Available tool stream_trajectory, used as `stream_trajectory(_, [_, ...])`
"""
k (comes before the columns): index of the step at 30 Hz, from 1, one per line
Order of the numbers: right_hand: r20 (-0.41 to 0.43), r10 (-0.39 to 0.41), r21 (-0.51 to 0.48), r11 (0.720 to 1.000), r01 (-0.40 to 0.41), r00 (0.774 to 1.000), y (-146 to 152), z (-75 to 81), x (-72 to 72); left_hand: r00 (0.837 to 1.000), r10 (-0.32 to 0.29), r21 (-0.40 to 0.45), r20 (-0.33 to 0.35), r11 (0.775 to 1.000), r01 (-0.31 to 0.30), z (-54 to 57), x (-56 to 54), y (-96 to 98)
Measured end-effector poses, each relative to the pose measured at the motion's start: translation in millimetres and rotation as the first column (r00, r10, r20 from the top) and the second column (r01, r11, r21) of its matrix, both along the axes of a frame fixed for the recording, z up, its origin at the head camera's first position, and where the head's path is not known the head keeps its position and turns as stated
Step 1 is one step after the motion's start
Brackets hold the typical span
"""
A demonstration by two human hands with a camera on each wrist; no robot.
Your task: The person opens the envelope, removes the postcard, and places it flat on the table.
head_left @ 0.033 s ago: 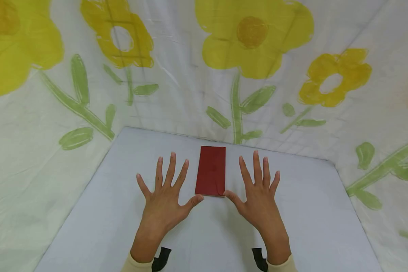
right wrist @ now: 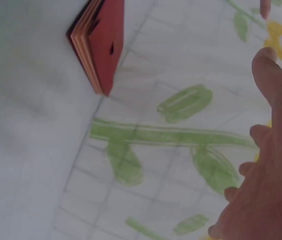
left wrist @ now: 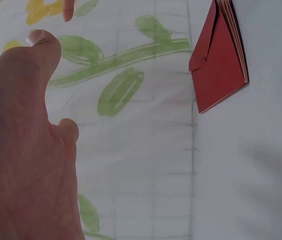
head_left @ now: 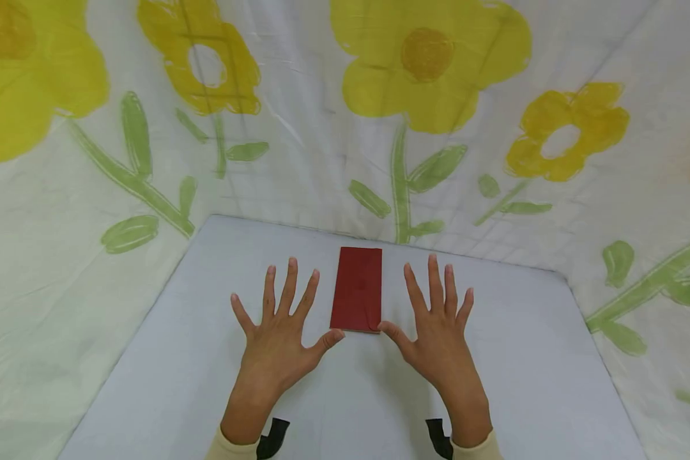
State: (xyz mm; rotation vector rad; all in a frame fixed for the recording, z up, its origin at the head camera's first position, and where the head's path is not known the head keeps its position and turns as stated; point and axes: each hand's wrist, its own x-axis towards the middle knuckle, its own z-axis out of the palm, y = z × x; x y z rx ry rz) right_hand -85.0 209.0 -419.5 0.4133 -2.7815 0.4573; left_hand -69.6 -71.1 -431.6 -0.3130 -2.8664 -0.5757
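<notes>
A stack of red paper envelopes (head_left: 356, 287) lies flat on the white table, its long side running away from me. In both wrist views, several layers show along the edge of the red envelopes (left wrist: 222, 70). My left hand (head_left: 277, 342) is held over the table to the left of the stack, back upward, fingers spread wide and straight. On the other side, my right hand (head_left: 441, 338) mirrors it with its fingers fanned out. Both thumbs point inward, their tips by the stack's near corners in the head view. Neither hand holds anything.
A white cloth (head_left: 299, 160) painted with yellow flowers and green stems surrounds the table at the back and sides. The white tabletop (head_left: 512, 358) extends around the stack and under both hands. Black straps (head_left: 273, 437) show at the wrists beside pale sleeves.
</notes>
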Motion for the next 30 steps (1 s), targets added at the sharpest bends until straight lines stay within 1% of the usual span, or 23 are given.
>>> stream_trajectory(5, [0.004,0.003,-0.027,1.0,-0.003,1.0,1,-0.2,0.3,1.0,0.001,-0.003,0.011,1.0,-0.001,-0.6,0.7,-1.0])
stream_trajectory(10, [0.036,-0.002,-0.055,0.999,0.004,0.999,1,-4.5,2.5,1.0,0.006,-0.01,0.011,1.0,-0.005,-1.7,1.8,-1.8])
stream_trajectory(13, [0.06,-0.008,-0.06,0.998,0.012,0.998,0,-8.2,2.9,1.0,-0.002,0.002,0.014,1.0,0.002,-2.6,3.1,-1.6])
stream_trajectory(17, [0.092,-0.018,-0.069,0.997,0.024,0.996,0,-14.0,-1.5,1.0,-0.006,0.006,0.017,1.0,0.006,-3.8,3.6,-1.6])
stream_trajectory(20, [0.126,-0.022,-0.069,0.997,0.031,0.992,-1,-19.7,-11.9,1.0,-0.006,-0.005,0.01,1.0,0.006,-4.4,3.0,-1.8])
stream_trajectory(23, [0.176,-0.024,-0.066,0.997,0.036,0.984,-4,-27.0,-26.9,1.0,-0.013,-0.007,0.015,1.0,0.013,-5.0,2.1,-1.1])
stream_trajectory(26, [0.234,-0.026,-0.076,0.996,0.045,0.972,-9,-33.7,-41.6,0.999,-0.023,0.003,0.031,1.0,0.023,-6.7,1.2,0.5])
stream_trajectory(30, [0.302,-0.059,-0.065,0.995,0.082,0.951,-17,-42.9,-58.7,0.998,-0.04,0.019,0.053,0.999,0.039,-11.4,2.2,2.7])
